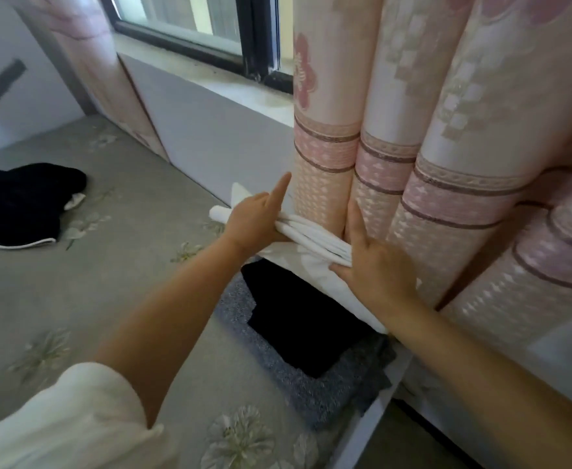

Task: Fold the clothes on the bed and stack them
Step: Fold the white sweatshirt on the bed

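Observation:
A folded white garment (311,242) is held above a stack at the bed's right edge, next to the curtain. My left hand (257,214) grips its left end, index finger pointing up. My right hand (375,265) holds its right end, thumb under the fold and fingers along the curtain. Beneath it lie a folded black garment (298,319) and a folded grey speckled garment (311,390). An unfolded black garment with a white edge (20,201) lies at the far left of the bed (74,292).
A pink patterned curtain (430,147) hangs right behind the stack. A grey wall panel (217,137) and a window sill run along the far side of the bed. The bed's white right edge (372,421) drops to the floor.

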Demonstrator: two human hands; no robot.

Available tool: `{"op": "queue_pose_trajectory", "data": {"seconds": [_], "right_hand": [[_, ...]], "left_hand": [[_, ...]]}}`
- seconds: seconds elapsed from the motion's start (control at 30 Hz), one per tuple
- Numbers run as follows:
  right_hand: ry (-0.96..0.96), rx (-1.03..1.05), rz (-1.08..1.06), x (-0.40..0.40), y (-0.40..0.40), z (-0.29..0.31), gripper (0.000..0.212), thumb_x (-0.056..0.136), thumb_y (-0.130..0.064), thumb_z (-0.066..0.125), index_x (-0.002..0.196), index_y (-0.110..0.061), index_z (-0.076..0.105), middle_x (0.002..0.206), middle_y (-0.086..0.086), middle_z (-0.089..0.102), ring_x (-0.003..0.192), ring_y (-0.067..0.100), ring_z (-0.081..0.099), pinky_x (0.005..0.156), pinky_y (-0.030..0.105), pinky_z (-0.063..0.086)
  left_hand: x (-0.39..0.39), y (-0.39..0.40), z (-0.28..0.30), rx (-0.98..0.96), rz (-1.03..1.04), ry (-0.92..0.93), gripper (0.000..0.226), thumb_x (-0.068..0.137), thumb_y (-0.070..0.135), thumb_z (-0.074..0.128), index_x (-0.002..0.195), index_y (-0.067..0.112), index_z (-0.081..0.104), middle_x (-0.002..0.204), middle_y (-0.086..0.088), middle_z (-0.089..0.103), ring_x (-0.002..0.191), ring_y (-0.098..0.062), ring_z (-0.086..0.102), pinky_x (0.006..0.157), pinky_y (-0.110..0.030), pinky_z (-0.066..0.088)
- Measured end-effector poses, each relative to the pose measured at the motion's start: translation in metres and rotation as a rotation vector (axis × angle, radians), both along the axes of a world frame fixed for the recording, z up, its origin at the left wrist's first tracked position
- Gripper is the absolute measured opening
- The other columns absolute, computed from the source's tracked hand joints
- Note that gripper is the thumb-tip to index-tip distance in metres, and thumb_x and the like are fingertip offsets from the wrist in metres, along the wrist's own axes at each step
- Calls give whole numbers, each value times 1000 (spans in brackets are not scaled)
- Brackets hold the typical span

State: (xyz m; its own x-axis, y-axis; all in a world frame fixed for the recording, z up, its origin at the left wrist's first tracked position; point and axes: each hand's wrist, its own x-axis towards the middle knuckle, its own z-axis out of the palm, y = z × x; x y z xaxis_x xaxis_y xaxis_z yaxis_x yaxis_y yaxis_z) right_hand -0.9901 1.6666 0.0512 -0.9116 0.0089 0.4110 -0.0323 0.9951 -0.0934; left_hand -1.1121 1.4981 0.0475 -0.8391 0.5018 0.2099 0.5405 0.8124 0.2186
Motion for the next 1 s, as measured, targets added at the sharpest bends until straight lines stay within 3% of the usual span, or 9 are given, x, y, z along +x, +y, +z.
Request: {"op": "queue_pose_trajectory", "data": {"seconds": [0.03, 0.1, 0.23, 0.33, 0.43, 0.53, 0.77, 0.9, 1.0], "right_hand": [[82, -23, -10, -5, 2, -9, 101, 51, -30, 88, 133, 4, 40, 54, 12, 60, 41, 27, 54, 36, 23, 36], [129, -74, -29, -13, -2, -38, 101, 42, -24, 91, 128, 6, 46, 57, 10, 61, 42, 26, 55, 35, 23, 38], [-531, -252, -10, -18, -31, -135, 91, 84, -26, 62, 146, -12, -3, 116, 12, 54, 97, 26, 54, 75, 31, 42], [-795, -370, 48, -2, -52, -205, 91, 87, -43, 54, 145, -16, -9, 136, 10, 36, 121, 24, 38, 96, 34, 33], [-783, -271, 34, 14, -66, -230, 88, 81, -46, 60, 146, -15, 10, 148, 16, 22, 134, 29, 25, 105, 41, 25], [-592, -188, 49, 30, -78, -240, 88, 51, -43, 84, 126, -9, 53, 128, 27, 50, 114, 44, 51, 86, 56, 44], [-641, 63, 249, 67, -75, -255, 74, 54, -45, 75, 122, -21, 57, 122, 10, 61, 115, 37, 52, 81, 56, 47], [-677, 89, 330, 71, -75, -242, 77, 42, -41, 88, 111, -14, 66, 113, 13, 66, 106, 39, 59, 80, 60, 45], [-671, 33, 439, 64, -89, -223, 72, 67, -38, 76, 129, -11, 51, 134, 20, 48, 126, 43, 39, 97, 67, 24]], "left_hand": [[-14, 7, -8, 15, -29, -12, 97, 73, 29, 74, 145, 13, 10, 107, -22, 60, 98, -37, 56, 78, -44, 42], [-36, 13, -36, -17, -83, -43, 92, 75, 21, 71, 145, 11, 12, 109, -22, 60, 101, -37, 55, 81, -45, 40], [-45, -8, -133, -380, -81, -240, 87, 83, 8, 54, 145, 11, -6, 136, -10, 46, 125, -26, 40, 105, -33, 24], [-18, -35, -198, -576, -53, -488, 92, 84, 7, 57, 145, 13, -12, 150, -7, 25, 133, -22, 31, 110, -30, 14], [7, -53, -231, -503, 26, -586, 88, 84, 2, 55, 146, 13, -7, 153, -7, 18, 136, -21, 26, 109, -29, 16], [24, -62, -244, -482, 67, -548, 87, 85, 2, 54, 145, 10, -8, 155, -6, 10, 141, -17, 12, 112, -30, 9], [78, -83, -240, -453, 184, -623, 85, 85, -2, 45, 144, 11, -14, 155, -8, 8, 142, -18, 6, 113, -35, 9], [124, -100, -223, -370, 346, -625, 74, 91, 4, 40, 146, 14, -8, 155, -4, 8, 142, -17, 5, 113, -34, 8], [167, -116, -203, -306, 489, -565, 62, 97, 19, 36, 147, 23, 0, 155, 0, 9, 143, -19, 2, 113, -38, 8]]}}
